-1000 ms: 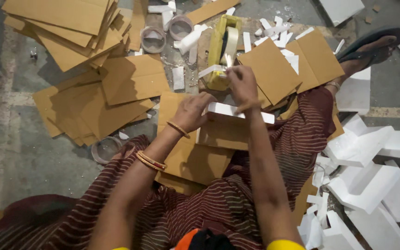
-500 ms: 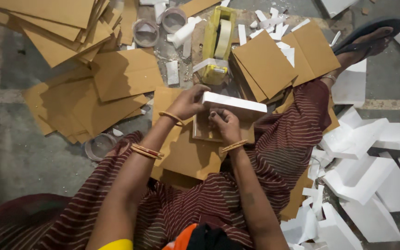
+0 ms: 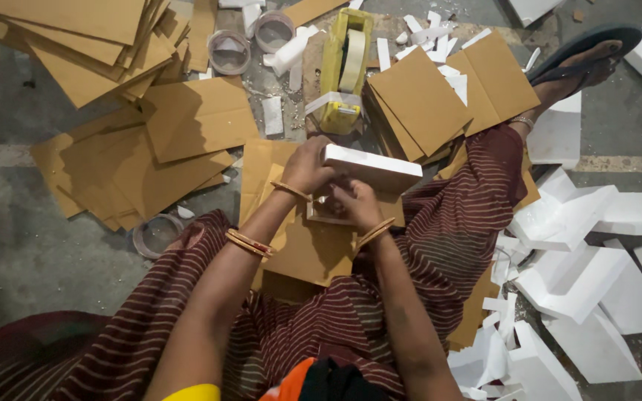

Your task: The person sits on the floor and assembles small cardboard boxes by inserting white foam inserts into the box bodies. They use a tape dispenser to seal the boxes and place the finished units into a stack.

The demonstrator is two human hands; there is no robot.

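Both hands hide the small cardboard piece [image 3: 321,212].

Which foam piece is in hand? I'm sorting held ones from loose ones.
The long white foam block over the lap, gripped by the left hand with the right hand below it. The other foam pieces lie loose on the floor at the right.

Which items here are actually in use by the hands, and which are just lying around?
In use:
left hand and right hand, both on the white foam block
cardboard sheet under it on the lap

Lying about:
yellow tape dispenser
cardboard stacks
empty tape rings
foam offcuts
sandal
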